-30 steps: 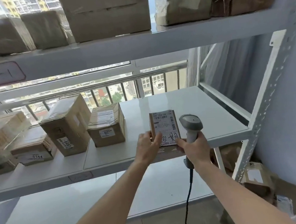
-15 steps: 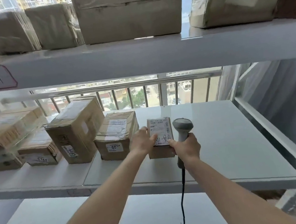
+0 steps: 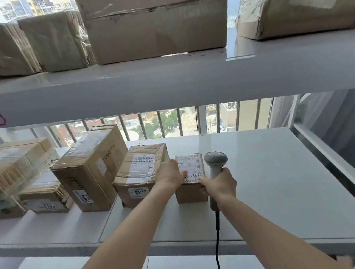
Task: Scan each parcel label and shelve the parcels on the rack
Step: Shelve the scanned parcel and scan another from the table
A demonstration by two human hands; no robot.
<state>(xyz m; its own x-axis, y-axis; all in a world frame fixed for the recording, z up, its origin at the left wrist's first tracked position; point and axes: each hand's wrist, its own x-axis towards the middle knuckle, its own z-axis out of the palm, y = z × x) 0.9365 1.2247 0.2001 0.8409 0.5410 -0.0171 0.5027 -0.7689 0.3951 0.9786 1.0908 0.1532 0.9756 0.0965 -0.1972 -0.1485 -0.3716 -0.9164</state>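
Head view showed the small parcel [image 3: 191, 183] resting on the middle shelf [image 3: 268, 178], your left hand [image 3: 170, 176] gripping its left side, your right hand [image 3: 220, 185] clutching the scanner [image 3: 216, 167]. Four boxes [image 3: 91, 170] already stood shelved; letting go remained.

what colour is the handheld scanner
Light grey handheld barcode scanner with a black cable, seen in the head view.
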